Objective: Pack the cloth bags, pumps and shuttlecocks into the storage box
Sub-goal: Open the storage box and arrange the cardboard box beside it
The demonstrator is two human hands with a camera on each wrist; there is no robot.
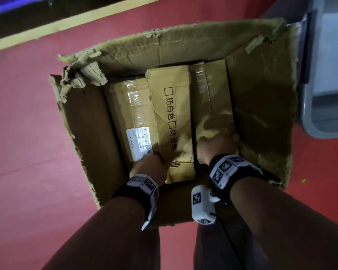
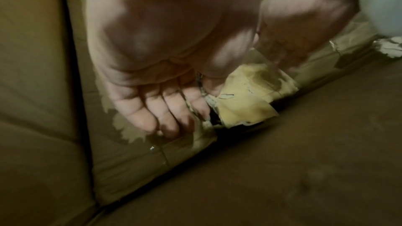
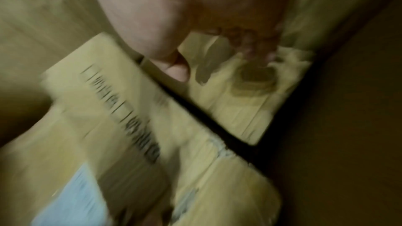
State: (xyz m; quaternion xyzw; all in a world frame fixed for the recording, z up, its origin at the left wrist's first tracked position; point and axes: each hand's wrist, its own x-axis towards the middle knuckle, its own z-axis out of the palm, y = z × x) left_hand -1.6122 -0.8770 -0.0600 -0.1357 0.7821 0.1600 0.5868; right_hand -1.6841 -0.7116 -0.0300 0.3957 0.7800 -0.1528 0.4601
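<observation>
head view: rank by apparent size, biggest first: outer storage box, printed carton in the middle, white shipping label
1. Outer storage box, by far the largest; it holds the rest.
2. Printed carton, long and narrow, lying inside it.
3. White shipping label, a small patch on the neighbouring taped carton.

No ties; nearness changes nothing.

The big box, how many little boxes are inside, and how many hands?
Big torn cardboard box: 1
Long cartons inside: 3 (labelled, printed, taped)
Hands: 2 (left hand, right hand)
Total: 6
</observation>
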